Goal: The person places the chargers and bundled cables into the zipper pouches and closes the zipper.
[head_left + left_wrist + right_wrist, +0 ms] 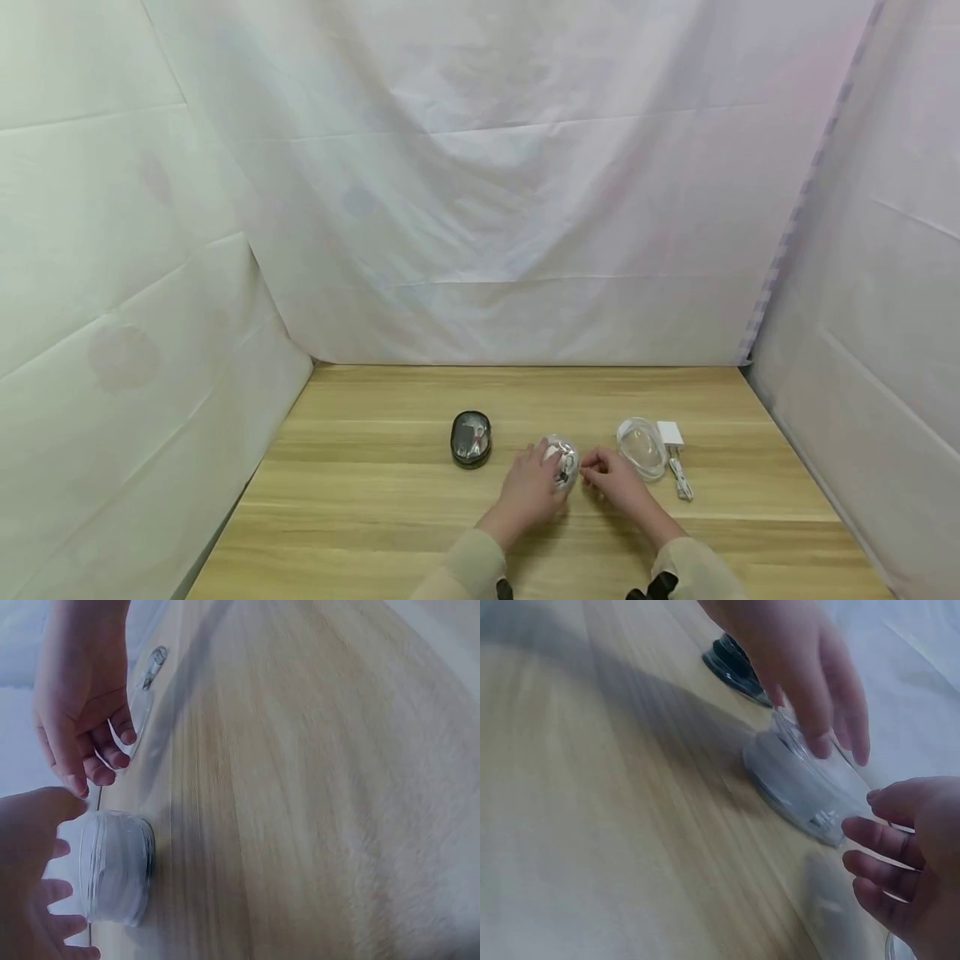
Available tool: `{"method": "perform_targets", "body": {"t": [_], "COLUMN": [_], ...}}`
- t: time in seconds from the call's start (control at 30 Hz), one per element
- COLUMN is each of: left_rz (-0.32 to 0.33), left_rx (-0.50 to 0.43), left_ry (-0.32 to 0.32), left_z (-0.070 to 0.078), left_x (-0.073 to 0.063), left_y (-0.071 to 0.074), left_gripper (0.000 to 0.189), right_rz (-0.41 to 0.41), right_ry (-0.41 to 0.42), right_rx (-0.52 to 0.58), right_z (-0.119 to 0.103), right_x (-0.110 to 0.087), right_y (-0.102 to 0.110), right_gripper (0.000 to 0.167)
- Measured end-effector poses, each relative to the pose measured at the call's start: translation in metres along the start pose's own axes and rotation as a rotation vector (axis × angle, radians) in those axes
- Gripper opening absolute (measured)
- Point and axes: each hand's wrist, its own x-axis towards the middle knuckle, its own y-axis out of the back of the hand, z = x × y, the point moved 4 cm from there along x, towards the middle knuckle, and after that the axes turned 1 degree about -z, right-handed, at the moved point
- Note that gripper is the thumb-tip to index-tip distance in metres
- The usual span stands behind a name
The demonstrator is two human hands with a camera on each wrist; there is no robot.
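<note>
A rounded clear case [572, 468] with a coiled white cable inside rests on the wooden table. My left hand [531, 485] holds it from the left, its thumb on the near side and fingers reaching across the top. At the case's right edge is my right hand [613, 477], fingers bent and thumb near the index finger; whether anything small lies between those tips is too unclear to see. In the right wrist view the clear case [799, 780] sits under the left fingers, the right fingertips beside its end. The left wrist view shows the case [120, 866] side-on.
Left of the hands lies a black case [471, 438] with a clear top and dark contents. To the right are a loosely coiled clear-white cable [657, 473] and a white charger [670, 432] beside a bundled white cable [681, 482]. White cloth [487, 208] hangs behind the table.
</note>
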Motion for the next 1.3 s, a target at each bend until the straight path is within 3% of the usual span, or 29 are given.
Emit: {"method": "perform_targets", "body": {"t": [0.13, 0.27, 0.5, 0.8, 1.1, 1.3], "left_rz": [0.111, 0.183, 0.211, 0.188, 0.227, 0.244], "left_rx": [-0.245, -0.449, -0.718, -0.795, -0.828, -0.826], "left_ry": [0.122, 0.223, 0.384, 0.386, 0.376, 0.405], "left_z": [-0.009, -0.018, -0.029, -0.03, -0.029, -0.028], "left_x": [-0.008, -0.017, -0.026, -0.025, -0.022, -0.021], "left_y": [0.006, 0.007, 0.001, -0.004, -0.002, -0.003], "left_gripper": [0.043, 0.035, 0.034, 0.035, 0.041, 0.043], "right_rz": [0.006, 0.02, 0.065, 0.111, 0.131, 0.139], "right_ry": [-0.015, -0.031, -0.068, -0.083, -0.105, -0.1], "right_rx": [-0.015, -0.027, -0.017, 0.018, 0.047, 0.06], "right_z": [-0.001, 0.0, 0.001, -0.001, -0.004, -0.006], "right_x": [-0.007, -0.014, -0.025, -0.026, -0.019, -0.013], "right_y": [-0.007, -0.012, -0.023, -0.032, -0.037, -0.036], "right_gripper": [0.005, 0.005, 0.007, 0.01, 0.016, 0.018]}}
